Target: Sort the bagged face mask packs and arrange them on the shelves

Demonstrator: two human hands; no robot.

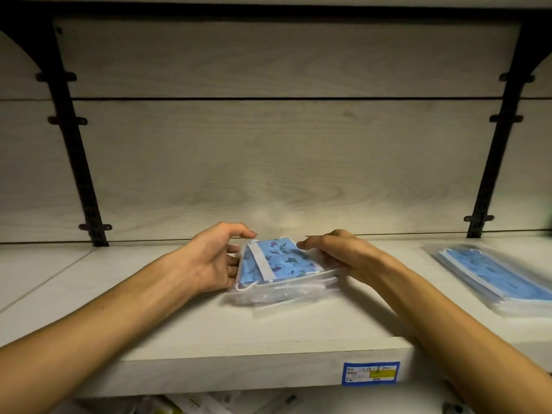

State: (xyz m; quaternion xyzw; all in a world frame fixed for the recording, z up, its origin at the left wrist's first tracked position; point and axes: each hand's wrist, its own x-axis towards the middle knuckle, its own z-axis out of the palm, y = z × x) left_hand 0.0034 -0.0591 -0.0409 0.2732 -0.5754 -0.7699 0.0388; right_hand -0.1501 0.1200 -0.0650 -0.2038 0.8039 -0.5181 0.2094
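A small stack of clear-bagged blue patterned face mask packs lies on the pale wooden shelf, near its middle. My left hand cups the stack's left edge, fingers curled against the bags. My right hand presses on the stack's right side, fingertips on the top pack. Both hands grip the stack between them. A second stack of blue mask packs rests flat on the same shelf at the far right.
Black slotted uprights with brackets frame the wooden back panel. Another shelf hangs overhead. A blue and yellow price label sits on the shelf's front edge. Blurred goods show on the shelf below.
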